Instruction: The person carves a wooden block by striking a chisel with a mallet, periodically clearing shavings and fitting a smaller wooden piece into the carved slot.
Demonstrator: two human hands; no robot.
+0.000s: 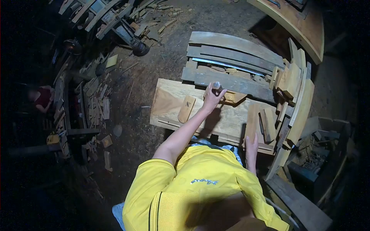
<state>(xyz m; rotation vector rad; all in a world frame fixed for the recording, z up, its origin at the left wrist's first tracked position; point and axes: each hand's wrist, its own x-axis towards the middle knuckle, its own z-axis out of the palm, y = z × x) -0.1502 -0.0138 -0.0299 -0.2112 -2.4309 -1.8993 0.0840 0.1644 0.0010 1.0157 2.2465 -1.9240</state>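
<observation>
Left hand: arm stretched far, fingers closed around small grey object
Right hand: near, beside long brown wooden board; cannot tell grip

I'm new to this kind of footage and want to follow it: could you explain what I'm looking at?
There is no machine here, only a person's two bare hands. The single picture comes from a camera worn on the head, looking forward and down, so the wearer's yellow shirt fills the bottom.

Ahead is a wooden work surface. On it lie a wooden piece with a rounded end and, farther back, grey planks and a pale, marked strip.

The left hand holds something with a shiny top; I can't tell what it is. The right hand is at the near end of an upright-looking board; whether it grasps it firmly is unclear.
</observation>
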